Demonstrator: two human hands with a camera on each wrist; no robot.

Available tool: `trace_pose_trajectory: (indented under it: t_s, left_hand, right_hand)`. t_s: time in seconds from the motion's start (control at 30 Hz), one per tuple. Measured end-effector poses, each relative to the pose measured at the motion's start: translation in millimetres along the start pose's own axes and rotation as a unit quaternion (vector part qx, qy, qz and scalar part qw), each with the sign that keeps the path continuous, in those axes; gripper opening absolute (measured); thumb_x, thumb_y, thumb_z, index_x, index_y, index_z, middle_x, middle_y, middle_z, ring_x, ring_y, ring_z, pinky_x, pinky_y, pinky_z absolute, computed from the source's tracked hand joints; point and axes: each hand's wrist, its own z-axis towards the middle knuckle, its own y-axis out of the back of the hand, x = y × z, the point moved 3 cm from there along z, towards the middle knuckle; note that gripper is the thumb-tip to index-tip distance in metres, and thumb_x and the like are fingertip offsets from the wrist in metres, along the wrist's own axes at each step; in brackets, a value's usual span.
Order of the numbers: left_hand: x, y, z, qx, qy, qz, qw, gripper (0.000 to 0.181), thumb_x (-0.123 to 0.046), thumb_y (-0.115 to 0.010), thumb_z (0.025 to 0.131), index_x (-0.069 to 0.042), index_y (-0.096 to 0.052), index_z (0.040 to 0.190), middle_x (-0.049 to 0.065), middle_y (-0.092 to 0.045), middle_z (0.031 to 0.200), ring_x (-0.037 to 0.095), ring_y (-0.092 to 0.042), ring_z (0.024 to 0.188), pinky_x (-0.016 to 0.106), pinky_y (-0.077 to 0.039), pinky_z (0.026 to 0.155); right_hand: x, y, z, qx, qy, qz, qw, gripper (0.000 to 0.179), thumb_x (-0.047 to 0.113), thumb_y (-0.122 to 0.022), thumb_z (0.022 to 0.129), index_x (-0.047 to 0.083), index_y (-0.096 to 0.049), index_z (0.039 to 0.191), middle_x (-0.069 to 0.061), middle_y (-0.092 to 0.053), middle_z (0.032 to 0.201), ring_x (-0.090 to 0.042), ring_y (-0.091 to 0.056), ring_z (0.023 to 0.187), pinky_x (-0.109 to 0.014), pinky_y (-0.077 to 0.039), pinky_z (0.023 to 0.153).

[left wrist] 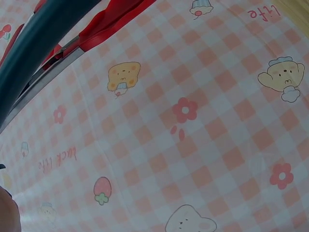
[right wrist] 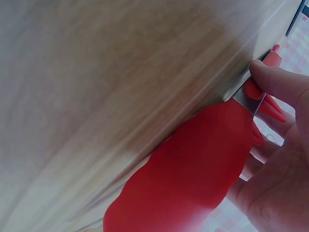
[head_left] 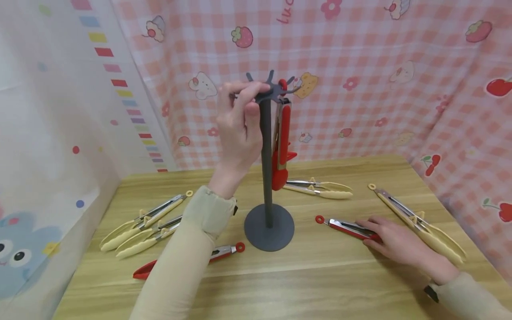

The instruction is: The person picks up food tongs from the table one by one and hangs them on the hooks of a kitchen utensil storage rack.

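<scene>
A dark grey stand with a ring of hooks on top rises from a round base. My left hand grips its top, fingers over the hub and thumb beside the post. One pair of red tongs hangs from a hook on the stand's right side. On the table at right, my right hand holds another pair of red tongs, their ring end pointing toward the stand. The right wrist view shows thumb and fingers on either side of these tongs, with the scalloped red head toward the camera.
Cream tongs lie right of my right hand, and another cream pair lies behind the stand. Two more cream pairs are at left. Red tongs lie partly under my left sleeve. A checked curtain hangs behind the table.
</scene>
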Motion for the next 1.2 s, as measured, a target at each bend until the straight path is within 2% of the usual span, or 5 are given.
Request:
trace_pose_trajectory:
  t_s: [0.43, 0.63, 0.77, 0.93, 1.2]
  left_hand:
    - [1.5, 2.5, -0.9, -0.002, 0.0, -0.006, 1.0, 0.061, -0.052, -0.035, 0.111, -0.001, -0.069, 0.117, 0.021, -0.058, 0.108, 0.032, -0.057, 0.102, 0.034, -0.05, 0.077]
    - [1.4, 2.0, -0.9, -0.005, -0.001, -0.002, 1.0, 0.061, -0.053, -0.035, 0.111, -0.002, -0.069, 0.116, 0.02, -0.058, 0.108, 0.032, -0.057, 0.101, 0.035, -0.049, 0.079]
    - [0.9, 0.6, -0.1, -0.007, -0.002, -0.002, 1.0, 0.063, -0.053, -0.034, 0.111, -0.002, -0.069, 0.115, 0.02, -0.058, 0.107, 0.032, -0.056, 0.101, 0.035, -0.049, 0.08]
    - [1.4, 0.3, -1.0, -0.005, -0.005, 0.001, 1.0, 0.062, -0.052, -0.033, 0.112, -0.001, -0.069, 0.116, 0.02, -0.058, 0.107, 0.032, -0.056, 0.101, 0.035, -0.049, 0.082]
    - [1.2, 0.7, -0.9, -0.003, 0.0, -0.001, 1.0, 0.064, -0.054, -0.032, 0.111, -0.001, -0.069, 0.116, 0.019, -0.059, 0.109, 0.031, -0.057, 0.104, 0.034, -0.05, 0.084]
  right_hand:
    - [1, 0, 3.4, 0.015, -0.006, 0.005, 0.9999, 0.049, 0.021, -0.087, 0.085, 0.007, -0.072, 0.131, -0.009, -0.072, 0.111, -0.015, -0.069, 0.088, -0.036, -0.056, 0.068]
    - [4, 3, 2.5, 0.007, -0.022, 0.031, 0.9992, 0.05, 0.02, -0.085, 0.088, 0.006, -0.07, 0.134, -0.013, -0.073, 0.115, -0.024, -0.073, 0.096, -0.045, -0.06, 0.077]
    - [6, 9, 2.8, -0.022, -0.029, 0.044, 0.9984, 0.052, 0.019, -0.085, 0.087, 0.004, -0.069, 0.135, -0.009, -0.073, 0.11, -0.013, -0.067, 0.087, -0.036, -0.057, 0.072]
    - [12, 15, 6.5, -0.069, -0.02, 0.043, 0.9965, 0.054, 0.015, -0.088, 0.084, 0.004, -0.069, 0.134, -0.002, -0.07, 0.103, 0.0, -0.048, 0.075, -0.021, -0.041, 0.063]
    - [27, 28, 13.7, -0.14, -0.029, 0.052, 0.9883, 0.06, 0.007, -0.087, 0.083, 0.006, -0.065, 0.139, -0.007, -0.071, 0.117, -0.012, -0.062, 0.088, -0.036, -0.052, 0.071]
